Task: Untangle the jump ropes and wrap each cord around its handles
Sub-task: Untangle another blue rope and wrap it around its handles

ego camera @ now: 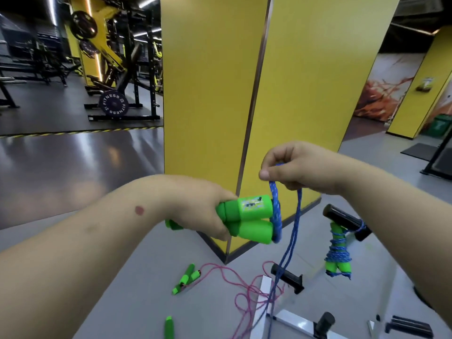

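two green handles (247, 220) held side by side, mid-air, centre of view, thick ends pointing right, in front of a yellow pillar (215, 81). left hand (208, 211) grips them around the narrower part, fingers curled round both. blue cord (276, 211) has a loop or two lying around the thick ends of the handles, then runs up to the right hand (293, 167), which pinches it between thumb and curled fingers just above and right of the handles. from that hand the cord drops in two strands down past the handles toward the floor, over a white metal frame (266, 289). second rope, already wrapped: green handles bound in blue cord (338, 250), hanging from a black padded bar (342, 220) at right, below the right forearm. third rope on the grey floor (137, 265): pink cord (234, 285) loose and looped, its pair of green handles (186, 278) lying together left of the cord. one more green handle end (169, 327) on the floor near the bottom edge, cannot tell which rope it belongs to. another black peg (288, 277) sticks out from the frame near the hanging blue strands. far left background: weight rack with a plate marked fitness (113, 104). green bin (440, 124) far right.
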`<state>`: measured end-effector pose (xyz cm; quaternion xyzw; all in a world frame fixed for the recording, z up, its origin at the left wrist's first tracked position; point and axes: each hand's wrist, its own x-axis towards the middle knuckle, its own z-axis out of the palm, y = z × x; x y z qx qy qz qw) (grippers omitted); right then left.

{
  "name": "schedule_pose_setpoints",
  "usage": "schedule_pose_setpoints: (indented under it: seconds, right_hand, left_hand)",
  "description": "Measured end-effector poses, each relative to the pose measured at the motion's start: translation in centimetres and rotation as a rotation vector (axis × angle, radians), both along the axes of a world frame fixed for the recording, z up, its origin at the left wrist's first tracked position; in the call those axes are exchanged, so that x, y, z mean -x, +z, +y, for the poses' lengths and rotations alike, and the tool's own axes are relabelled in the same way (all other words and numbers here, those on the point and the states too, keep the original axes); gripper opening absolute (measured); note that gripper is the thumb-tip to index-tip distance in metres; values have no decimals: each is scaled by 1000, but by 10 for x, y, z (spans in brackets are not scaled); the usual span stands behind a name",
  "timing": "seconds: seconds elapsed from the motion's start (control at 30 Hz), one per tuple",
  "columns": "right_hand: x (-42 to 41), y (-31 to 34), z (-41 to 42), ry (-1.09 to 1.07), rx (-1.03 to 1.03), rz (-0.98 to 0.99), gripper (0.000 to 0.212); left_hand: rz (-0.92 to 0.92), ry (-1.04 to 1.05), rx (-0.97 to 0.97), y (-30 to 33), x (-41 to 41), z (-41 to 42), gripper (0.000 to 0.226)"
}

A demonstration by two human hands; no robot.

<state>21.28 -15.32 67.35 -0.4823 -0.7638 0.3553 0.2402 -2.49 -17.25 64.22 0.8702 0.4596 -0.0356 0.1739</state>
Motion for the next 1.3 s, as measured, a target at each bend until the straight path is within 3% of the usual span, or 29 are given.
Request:
schedule_pose_setpoints:
  seconds: [0.07, 0.1, 0.17, 0.23, 0.27, 0.33, 0.43, 0.53, 0.6, 0.67, 0.73, 0.83, 0.93, 1.0, 1.07, 1.13, 1.2, 1.3]
  right_hand:
    - [2, -19, 5, -18, 209, 375, 20]
    - [6, -30, 5, -33, 261, 472, 22]
    - [17, -46, 1, -82, 305, 521, 37]
    - [29, -53, -12, -135, 321, 486, 38]
    - [32, -52, -19, -167, 274, 402, 35]
    - [31, -44, -30, -207, 41, 7, 33]
    - [26, -24, -45, -24, -207, -613, 29]
    - [22, 3, -52, 54, -254, -792, 23]
    - [16, 25, -48, 50, -282, -715, 19]
    - [8, 39, -35, 32, -270, -500, 19]
    - [2, 33, -21, 29, -99, -144, 18]
    - [9, -5, -5, 55, 200, 312, 10]
    - [23, -36, -9, -13, 300, 318, 31]
    - [29, -41, -21, -33, 211, 131, 38]
    - [27, -31, -31, -60, 14, -184, 37]
    - [23, -13, -38, -48, -176, -446, 29]
    - [19, 9, -42, -14, -288, -532, 22]
    - [14, 32, -35, 6, -371, -495, 18]
  left_hand:
    - [-269, -18, 219, 6, 7, 1, 22]
    - [-405, -23, 323, 6, 11, 2, 24]
    - [-642, -11, 480, -1, 15, 5, 25]
    - [-824, 90, 551, -8, 16, 10, 30]
    - [-880, 168, 546, -10, 16, 13, 30]
    - [-880, 299, 513, -10, 16, 17, 32]
    - [-671, 391, 381, -9, 11, 16, 30]
    - [-345, 357, 159, -3, 1, 6, 26]
    - [-54, 247, 49, 5, -5, -5, 26]
    - [67, 126, 74, 15, -5, -14, 29]
    - [-99, 27, 261, 23, 2, -19, 35]
    - [-539, -21, 429, 30, 17, -18, 38]
    - [-862, 127, 497, 21, 22, -8, 49]
    - [-939, 267, 468, 11, 23, 0, 51]
    - [-832, 364, 285, 6, 23, 6, 46]
    - [-585, 375, 65, 7, 23, 5, 37]
    - [-310, 339, -78, 12, 21, -1, 40]
    - [-38, 240, -124, 18, 11, -13, 55]
